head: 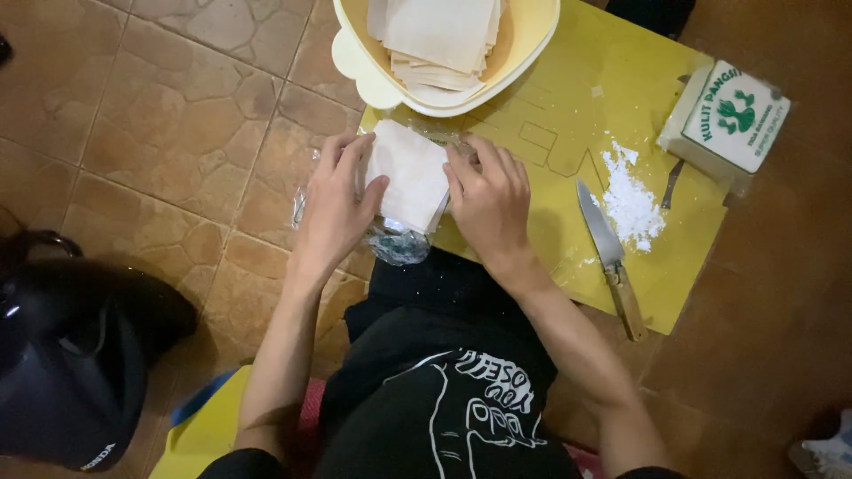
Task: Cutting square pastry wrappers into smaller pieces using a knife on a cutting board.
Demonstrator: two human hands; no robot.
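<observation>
the stack of square wrappers lies at the near-left edge of the yellow board, partly in clear plastic wrap. left hand and right hand flank it, fingers curled against its sides, seemingly steadying it. beyond the board's far edge, a cream bowl holds more sheets; on the board's right part lie a knife and white flour.

A home floor used as a kitchen spot: brown stone-pattern tiles carry a yellow cutting mat laid straight on the ground. On the mat lie a knife and a heap of white flour. At its far edge sits a cream bowl of dough sheets, at its right corner a wrapper pack. Well left of the mat rests a dark helmet.
</observation>
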